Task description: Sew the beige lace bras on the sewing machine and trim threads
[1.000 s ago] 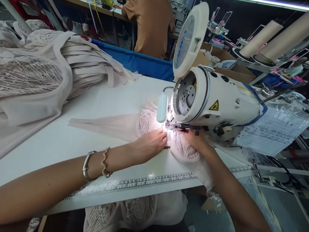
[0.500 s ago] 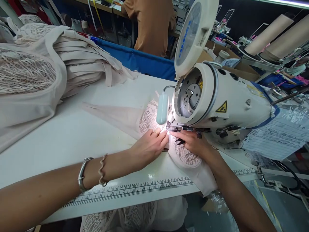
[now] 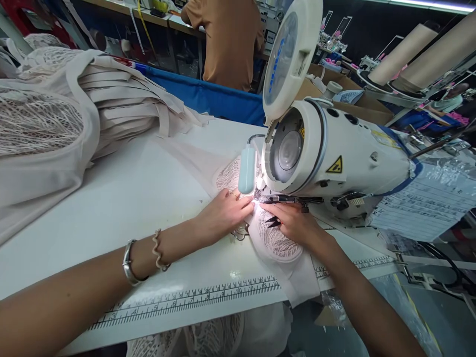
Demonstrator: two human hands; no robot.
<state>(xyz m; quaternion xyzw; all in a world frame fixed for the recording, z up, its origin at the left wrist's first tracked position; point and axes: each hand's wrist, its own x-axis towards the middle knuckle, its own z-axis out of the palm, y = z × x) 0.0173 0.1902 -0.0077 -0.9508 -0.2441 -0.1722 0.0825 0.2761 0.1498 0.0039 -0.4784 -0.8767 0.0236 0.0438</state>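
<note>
A pale pink bra with lace cups [image 3: 278,243] lies under the needle area of a white sewing machine [image 3: 357,144]. My left hand [image 3: 225,213] is on the bra left of the needle, its fingers closed together on the fabric at the bright spot. On the near cup rests my right hand [image 3: 297,225], index finger stretched towards the needle. Dark pointed blades of thread snips [image 3: 274,221] stick out from under its curled fingers. A light green lamp [image 3: 247,171] shines on the seam; the fabric right under the needle is partly hidden by fingers and glare.
Piled lace bras [image 3: 89,104] cover the table's left side. A printed ruler strip [image 3: 193,295] runs along the front edge. The machine's round cover [image 3: 292,54] is swung up. Behind are a blue cloth barrier [image 3: 208,96] and a person in a brown shirt [image 3: 230,47].
The disc inside the machine's head has gone from sharp to blurred. The bra has shifted slightly under my hands, and my left fingers lie a little farther forward. The whole view has moved slightly.
</note>
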